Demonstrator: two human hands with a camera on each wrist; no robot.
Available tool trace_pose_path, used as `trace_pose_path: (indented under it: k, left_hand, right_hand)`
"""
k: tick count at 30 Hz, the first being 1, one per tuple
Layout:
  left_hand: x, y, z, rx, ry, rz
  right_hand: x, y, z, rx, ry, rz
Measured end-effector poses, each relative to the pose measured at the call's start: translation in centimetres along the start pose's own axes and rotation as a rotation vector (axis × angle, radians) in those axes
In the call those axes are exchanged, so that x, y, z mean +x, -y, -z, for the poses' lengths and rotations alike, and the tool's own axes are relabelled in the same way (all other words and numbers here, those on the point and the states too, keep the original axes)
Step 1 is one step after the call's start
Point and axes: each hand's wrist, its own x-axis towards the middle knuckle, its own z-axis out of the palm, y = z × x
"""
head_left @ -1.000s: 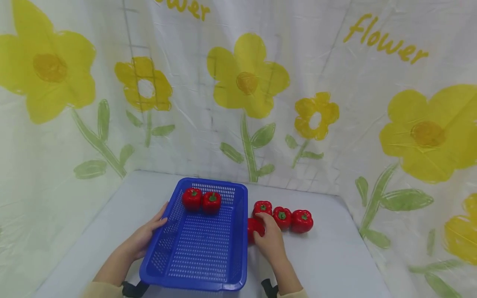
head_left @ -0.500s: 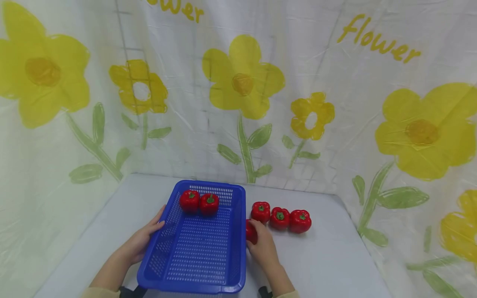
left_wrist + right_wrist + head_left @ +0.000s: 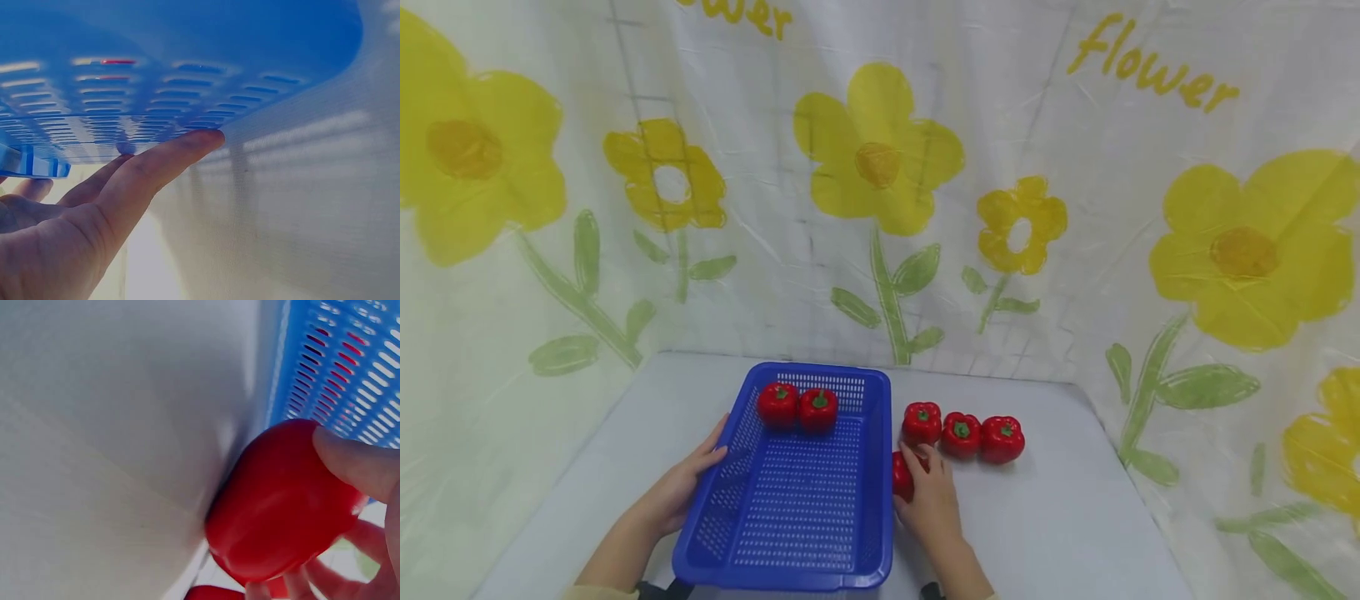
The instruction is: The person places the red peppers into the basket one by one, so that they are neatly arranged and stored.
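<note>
A blue plastic basket [image 3: 805, 500] with slotted walls stands on the table with two red bell peppers [image 3: 777, 405] at its far end. My left hand [image 3: 681, 487] touches the outside of the basket's left wall, its fingers fairly straight; in the left wrist view they lie against the slotted plastic. To the right of the basket, my right hand [image 3: 931, 504] grips a red bell pepper [image 3: 281, 506] between thumb and fingers, close beside the wall. The head view shows only part of that pepper. Just beyond this hand sit three more red bell peppers [image 3: 961, 435] in a row.
The white table [image 3: 1060, 517] extends to both sides of the basket. A white curtain [image 3: 760, 275] printed with yellow flowers hangs behind the table and along its sides.
The right hand has shifted slightly left and nearer, with the pepper moving a little the same way, and its fingers have changed position on it. The left hand stays at the basket.
</note>
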Motion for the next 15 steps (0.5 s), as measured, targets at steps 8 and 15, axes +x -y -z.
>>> trace_pose_path:
  k: [8,15]
  left_hand:
    - [0.1,0.3,0.1,-0.004,-0.007,0.005]
    - [0.1,0.1,0.0,0.006,0.025,-0.008]
  right_hand:
    - [-0.6,-0.2,1.7,0.108,0.027,-0.066]
    - [-0.9,-0.4,2.9,0.180,0.002,-0.174]
